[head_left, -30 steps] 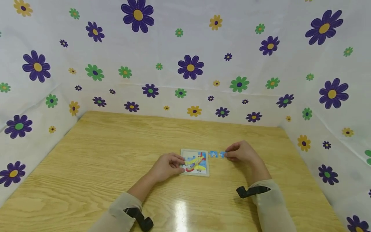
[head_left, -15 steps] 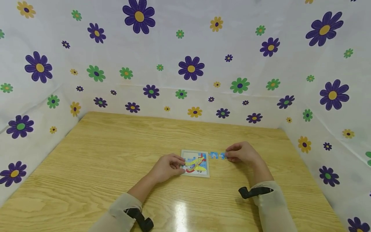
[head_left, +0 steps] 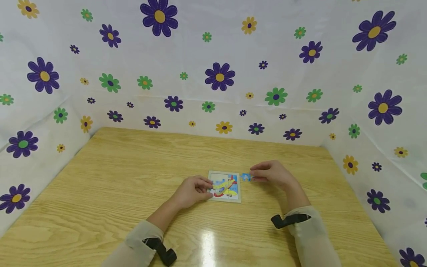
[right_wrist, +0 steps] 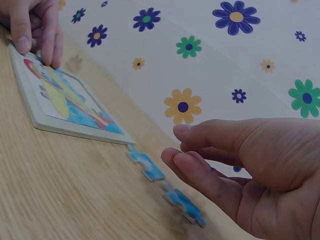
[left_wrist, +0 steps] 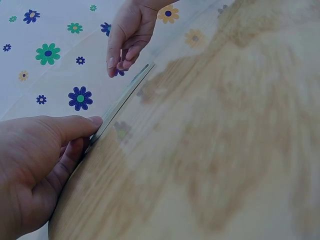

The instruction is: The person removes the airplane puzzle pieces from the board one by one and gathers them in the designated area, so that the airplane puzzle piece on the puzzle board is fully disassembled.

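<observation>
A small framed jigsaw puzzle (head_left: 227, 188) with a yellow and red airplane picture lies flat on the table. My left hand (head_left: 194, 193) grips its left edge, thumb and fingertips on the frame (right_wrist: 75, 131). Just right of the frame, two loose blue puzzle pieces lie in a row on the wood: a nearer-to-frame piece (right_wrist: 146, 164) and a farther piece (right_wrist: 184, 204). Over these hovers my right hand (head_left: 273, 173), thumb and fingers apart with nothing between them. From the head view it hides the farther piece, leaving one blue piece (head_left: 245, 177) showing.
The wooden table (head_left: 133, 159) meets a white flower-print cloth (head_left: 186, 55) at the back and both sides. A black wrist strap (head_left: 290, 220) sits on each sleeve. Light glares off the front of the table.
My right hand has shifted left, toward the frame, from the farther blue piece, and now covers it in the head view. The left hand and puzzle have stayed in place.
</observation>
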